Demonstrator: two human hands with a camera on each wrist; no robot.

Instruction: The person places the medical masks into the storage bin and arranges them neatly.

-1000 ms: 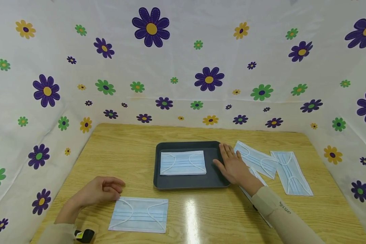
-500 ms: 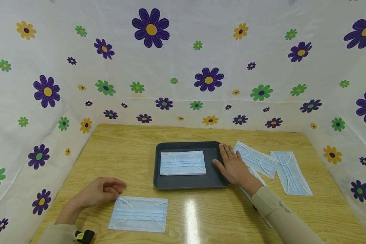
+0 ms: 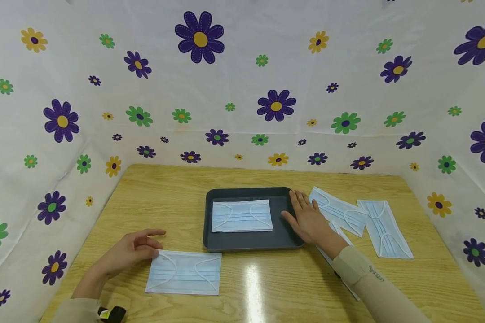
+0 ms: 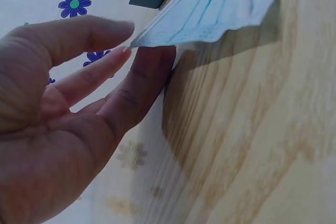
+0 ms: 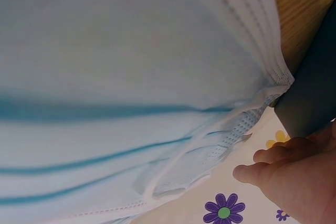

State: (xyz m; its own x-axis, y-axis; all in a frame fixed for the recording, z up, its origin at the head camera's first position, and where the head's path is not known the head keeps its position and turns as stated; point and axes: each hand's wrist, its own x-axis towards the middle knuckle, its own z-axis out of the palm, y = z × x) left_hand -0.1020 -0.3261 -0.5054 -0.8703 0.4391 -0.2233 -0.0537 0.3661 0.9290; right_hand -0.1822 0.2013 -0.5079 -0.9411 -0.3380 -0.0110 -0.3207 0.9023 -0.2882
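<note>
Mask (image 3: 184,273), front-left of the tray (image 3: 242,241), probably light and limp, is pinched sensibly at one corner by the left hand (image 3: 131,252); the right hand (image 3: 309,222), fingers straight, is rested tray-right.

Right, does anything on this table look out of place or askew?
Mainly the masks right of the tray: they lie at differing angles, two meeting at their edges, a third partly hidden by the right forearm. The mask in the tray sits squarely. No spill or damage shows.
</note>
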